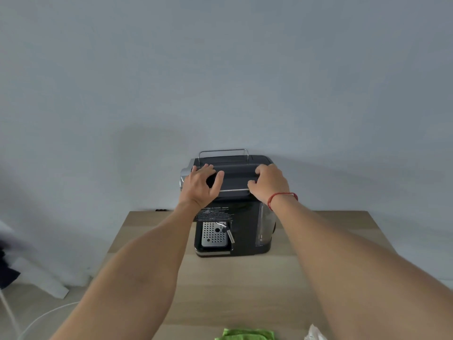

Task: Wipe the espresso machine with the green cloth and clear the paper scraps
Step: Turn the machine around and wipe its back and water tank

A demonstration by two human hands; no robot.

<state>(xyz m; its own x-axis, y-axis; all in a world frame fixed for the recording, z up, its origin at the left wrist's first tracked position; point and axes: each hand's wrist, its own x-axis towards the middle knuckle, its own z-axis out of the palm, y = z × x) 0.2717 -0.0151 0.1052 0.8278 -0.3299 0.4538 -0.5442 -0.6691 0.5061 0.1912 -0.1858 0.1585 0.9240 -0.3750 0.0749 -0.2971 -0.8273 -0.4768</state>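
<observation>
A black espresso machine (235, 217) stands at the far end of a wooden table (245, 290), against the wall. My left hand (199, 184) grips the top left of the machine, fingers over its top and thumb on the front. My right hand (269, 184), with a red string on the wrist, holds the top right edge. The green cloth (247, 334) lies folded at the near table edge, touched by neither hand. A crumpled white paper scrap (315, 333) lies to the right of the cloth.
The machine has a perforated metal drip tray (213, 235), a steam wand (230, 235) and a wire rail (223, 151) on top. A grey wall stands close behind. White objects and a white cable (41, 317) lie on the floor at the left.
</observation>
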